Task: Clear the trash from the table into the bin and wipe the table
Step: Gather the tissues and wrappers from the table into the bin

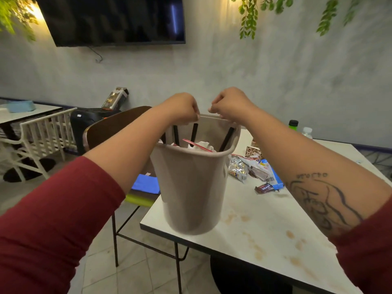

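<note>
1. The tall beige plastic bin [191, 187] with black slots in its wall is in the middle of the view, between both forearms. Its base is over the left corner of the white square table [265, 230]; I cannot tell if it touches the top.
2. The left hand [182, 108] grips the far rim of the bin, with the fingers curled tightly over the edge.
3. The right hand [230, 102] holds the same far rim just beside the left one, also with bent fingers closed on it.
4. Inside the bin lie crumpled white paper [203, 145] and a thin red straw [197, 145], close to the top.
5. On the table behind the bin there is trash: a crumpled silver foil wrapper [237, 169], a blue and white packet [269, 172] and a small brown chocolate wrapper [265, 188], all near each other.
6. Brown stains [290, 234] are spread on the near part of the table.
7. A folded blue cloth [146, 183] lies on the seat of the brown chair [114, 124], left of the bin.
</note>
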Available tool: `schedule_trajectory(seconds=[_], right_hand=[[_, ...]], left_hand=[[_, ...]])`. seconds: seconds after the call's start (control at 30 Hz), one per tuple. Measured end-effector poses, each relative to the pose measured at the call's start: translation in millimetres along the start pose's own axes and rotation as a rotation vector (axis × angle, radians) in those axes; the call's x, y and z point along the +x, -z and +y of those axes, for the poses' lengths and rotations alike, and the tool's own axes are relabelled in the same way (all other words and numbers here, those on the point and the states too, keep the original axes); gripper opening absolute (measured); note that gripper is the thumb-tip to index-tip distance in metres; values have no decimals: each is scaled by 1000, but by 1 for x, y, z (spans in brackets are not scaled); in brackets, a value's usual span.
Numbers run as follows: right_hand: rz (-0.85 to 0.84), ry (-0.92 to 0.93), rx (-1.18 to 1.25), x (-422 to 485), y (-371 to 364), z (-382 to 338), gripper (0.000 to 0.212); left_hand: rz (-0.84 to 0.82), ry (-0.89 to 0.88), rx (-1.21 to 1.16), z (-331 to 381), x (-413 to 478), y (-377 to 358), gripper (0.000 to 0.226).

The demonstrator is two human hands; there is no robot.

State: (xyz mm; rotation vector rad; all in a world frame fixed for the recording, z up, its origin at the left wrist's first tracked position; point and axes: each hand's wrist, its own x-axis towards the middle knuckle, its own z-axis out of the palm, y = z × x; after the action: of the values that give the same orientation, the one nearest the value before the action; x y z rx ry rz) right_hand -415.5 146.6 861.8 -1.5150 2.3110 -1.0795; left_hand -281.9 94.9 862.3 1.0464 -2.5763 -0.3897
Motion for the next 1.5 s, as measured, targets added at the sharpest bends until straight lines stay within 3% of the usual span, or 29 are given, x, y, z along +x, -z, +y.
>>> schedule_trajectory(seconds=[0.33, 0.47, 0.57, 0.83, 1.07, 1.27, 1.5], right_hand=[[199, 54, 75, -20, 56, 68, 12], [185, -20, 62, -26, 71, 119, 12], [137, -82, 18, -30, 77, 164, 11], [16, -169, -22, -41, 58, 261, 12], [-49, -180, 9, -27, 26, 288, 14], [-68, -177, -39, -6, -2, 298, 31], [-68, -174, -91, 21, -32, 301, 45]], left_hand=[[232, -142, -56, 94, 13, -26, 19], [305, -203, -75, 139, 22, -56, 18], [268, -205, -80, 165, 28, -94, 17], [96, 24, -113, 164, 31, -201, 12], [55, 218, -118, 122, 35, -244, 18], [5, 388, -141, 86, 58, -273, 54], [-12, 461, -182, 60, 92, -306, 65]])
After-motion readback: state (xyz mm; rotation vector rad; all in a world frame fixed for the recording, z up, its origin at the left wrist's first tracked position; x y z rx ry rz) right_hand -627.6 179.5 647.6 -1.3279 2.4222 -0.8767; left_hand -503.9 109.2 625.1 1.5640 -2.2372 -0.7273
